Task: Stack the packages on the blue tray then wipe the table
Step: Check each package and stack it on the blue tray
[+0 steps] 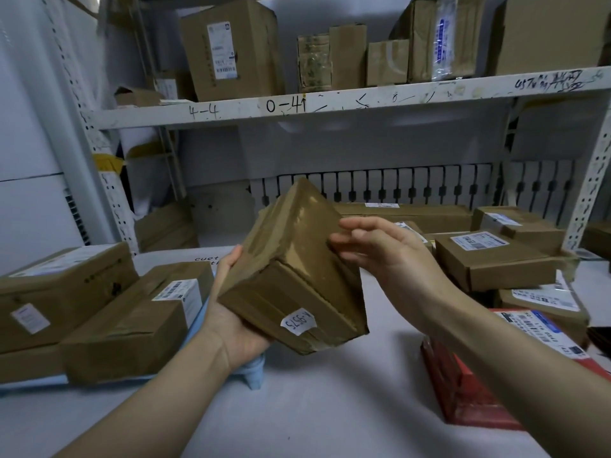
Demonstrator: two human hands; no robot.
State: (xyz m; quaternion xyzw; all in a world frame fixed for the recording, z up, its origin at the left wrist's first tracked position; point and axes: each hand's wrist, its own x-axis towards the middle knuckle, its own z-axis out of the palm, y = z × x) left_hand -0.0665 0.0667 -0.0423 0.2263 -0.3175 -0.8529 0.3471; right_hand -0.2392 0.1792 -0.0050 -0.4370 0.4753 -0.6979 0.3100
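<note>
taped package [297, 269] cradled in left hand [231, 319]; right hand [386, 252] spread, fingertips touching it.

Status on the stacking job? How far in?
Partway. Done: two boxes sit on the blue tray at left. In hand: the left hand holds a taped box in the air, with the right hand at its far edge. Left: the pile and red package at right. No cloth in view; wiping looks unstarted.
</note>
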